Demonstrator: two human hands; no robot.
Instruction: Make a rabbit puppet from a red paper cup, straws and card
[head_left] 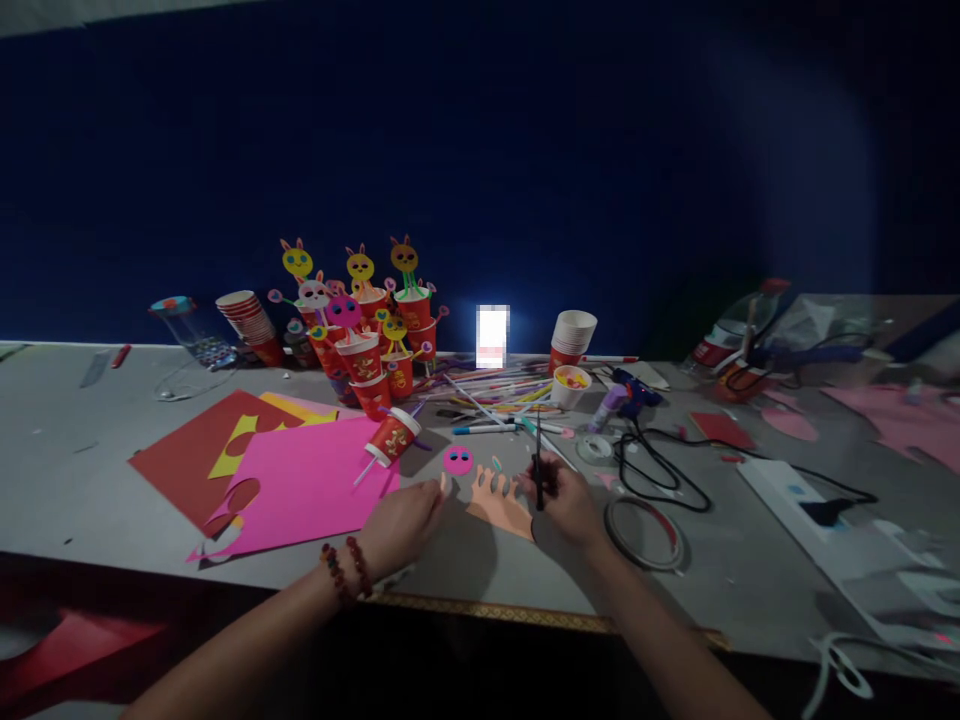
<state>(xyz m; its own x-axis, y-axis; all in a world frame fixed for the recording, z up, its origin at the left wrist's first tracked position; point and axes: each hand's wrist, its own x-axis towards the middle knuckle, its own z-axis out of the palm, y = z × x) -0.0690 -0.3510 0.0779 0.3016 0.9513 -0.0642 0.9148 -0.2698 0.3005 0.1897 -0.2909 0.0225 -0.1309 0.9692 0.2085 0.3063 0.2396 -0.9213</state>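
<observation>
My right hand [564,498] is closed round a pair of dark scissors [538,455], their blades pointing away from me. Just left of it, a peach-orange paper sheet [501,508] with a scalloped, cut-out edge lies on the table. My left hand [409,522], with beaded bracelets at the wrist, pinches a small peach paper piece [443,484] at its fingertips. Between the hands and slightly beyond lies a pink paper disc [458,460] with two blue-and-dark eyes. A tiny pale-and-green paper piece [496,464] rests above the peach sheet.
Red paper cups with paper animal figures [360,330] stand back left; one red cup [394,437] lies tipped on pink paper [307,480]. Behind are coloured sticks [510,385] and a bright blurred-out screen [493,336]. Right: tape roll [645,533], glue gun [636,393], cord, bottle.
</observation>
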